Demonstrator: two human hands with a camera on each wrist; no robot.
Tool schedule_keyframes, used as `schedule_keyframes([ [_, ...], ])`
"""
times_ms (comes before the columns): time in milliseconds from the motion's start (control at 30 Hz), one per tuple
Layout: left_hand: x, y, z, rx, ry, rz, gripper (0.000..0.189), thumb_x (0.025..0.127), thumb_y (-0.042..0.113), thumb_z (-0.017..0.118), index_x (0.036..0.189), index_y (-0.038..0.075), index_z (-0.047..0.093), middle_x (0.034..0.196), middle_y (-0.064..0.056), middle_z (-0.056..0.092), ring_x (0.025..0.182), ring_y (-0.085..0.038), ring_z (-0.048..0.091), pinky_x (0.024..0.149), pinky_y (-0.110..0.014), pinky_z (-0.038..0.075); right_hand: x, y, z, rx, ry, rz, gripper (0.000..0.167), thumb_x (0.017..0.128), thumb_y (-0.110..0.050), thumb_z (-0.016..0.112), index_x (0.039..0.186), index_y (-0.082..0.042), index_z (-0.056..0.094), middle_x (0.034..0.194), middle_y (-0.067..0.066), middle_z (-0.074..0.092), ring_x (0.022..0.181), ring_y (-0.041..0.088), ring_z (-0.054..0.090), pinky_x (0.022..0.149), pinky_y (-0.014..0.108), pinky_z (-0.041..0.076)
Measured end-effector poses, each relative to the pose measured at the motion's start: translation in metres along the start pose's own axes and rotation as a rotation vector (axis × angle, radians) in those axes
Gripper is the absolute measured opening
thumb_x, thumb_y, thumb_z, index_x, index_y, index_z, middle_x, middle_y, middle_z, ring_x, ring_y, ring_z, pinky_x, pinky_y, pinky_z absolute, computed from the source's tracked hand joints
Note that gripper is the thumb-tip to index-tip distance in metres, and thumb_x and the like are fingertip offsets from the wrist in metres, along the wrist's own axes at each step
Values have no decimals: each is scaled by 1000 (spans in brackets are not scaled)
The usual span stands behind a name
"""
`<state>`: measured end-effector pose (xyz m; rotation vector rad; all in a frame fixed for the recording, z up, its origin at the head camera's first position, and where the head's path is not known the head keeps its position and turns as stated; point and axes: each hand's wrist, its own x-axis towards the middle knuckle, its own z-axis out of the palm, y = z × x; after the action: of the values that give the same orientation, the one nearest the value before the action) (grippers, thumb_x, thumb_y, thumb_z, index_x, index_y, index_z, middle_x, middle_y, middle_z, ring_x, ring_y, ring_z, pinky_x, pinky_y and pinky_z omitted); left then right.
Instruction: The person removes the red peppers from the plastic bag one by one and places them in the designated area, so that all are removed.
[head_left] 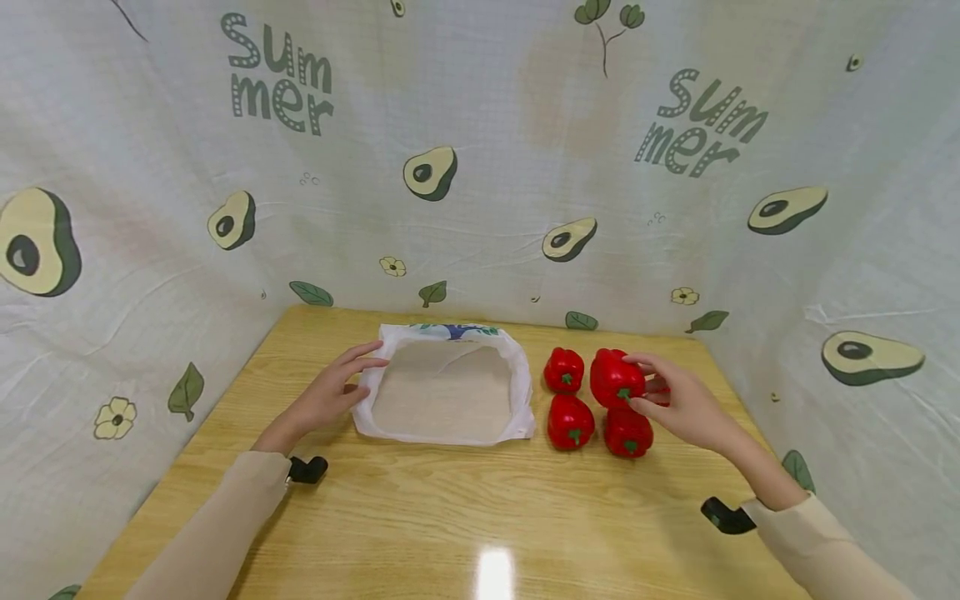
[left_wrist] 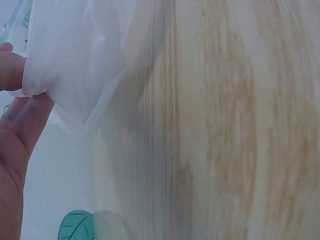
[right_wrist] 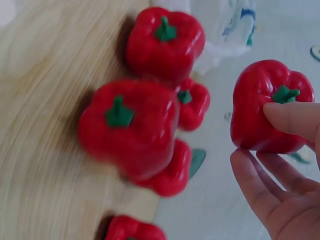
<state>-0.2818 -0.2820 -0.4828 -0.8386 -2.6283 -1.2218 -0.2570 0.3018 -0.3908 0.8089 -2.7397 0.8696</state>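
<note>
A white plastic bag point(head_left: 522, 392) lies with its mouth spread wide, a blue-green print along its far rim. My left hand point(head_left: 330, 398) holds the bag's left edge between thumb and fingers; some fingertips are hidden by the plastic point(left_wrist: 80, 55) in the left wrist view. Right of the bag, my right hand point(head_left: 686, 406) grips a red bell pepper point(head_left: 615, 379) with a green stem. In the right wrist view, thumb and fingers pinch this pepper point(right_wrist: 250, 110) from opposite sides. More red peppers point(head_left: 570, 422) stand close around it, one partly hidden behind the right hand.
Beneath everything is a light wooden table point(head_left: 420, 508). A white curtain point(head_left: 480, 108) with avocado and leaf prints hangs along its back and sides. Black wrist cameras point(head_left: 307, 470) sit at both sleeves. Several peppers point(right_wrist: 165, 45) cluster below the right hand.
</note>
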Motion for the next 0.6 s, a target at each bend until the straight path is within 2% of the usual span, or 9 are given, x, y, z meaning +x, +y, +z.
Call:
schedule_keyframes([
  [133,1,2,0,-8,-1,-6,55,98,-14,64,149,5,59,172,-12,30,153,-46,35,98,-66,57,-17,17,-12,-42,29,0,64,88,2,84,146,-6,56,125,22,68,94,30,74,77,36,66],
  [367,1,3,-1,-9,-1,-14,55,98,-14,65,149,7,59,172,-12,30,153,-46,36,99,-65,57,-37,43,-26,-20,30,-8,65,86,6,84,144,-2,55,120,23,68,91,32,73,74,25,64],
  [500,2,3,-1,-11,-3,-14,55,98,-14,64,149,7,59,172,-12,30,153,-46,36,98,-64,57,-48,56,-31,-26,23,20,66,84,7,85,143,0,55,119,27,67,90,34,74,71,18,62],
  [600,2,2,-1,-11,-4,-13,55,98,-14,64,149,6,59,172,-12,29,153,-46,36,98,-64,58,-55,64,-33,-24,14,42,66,84,7,85,142,0,54,119,29,67,89,31,74,70,19,62],
])
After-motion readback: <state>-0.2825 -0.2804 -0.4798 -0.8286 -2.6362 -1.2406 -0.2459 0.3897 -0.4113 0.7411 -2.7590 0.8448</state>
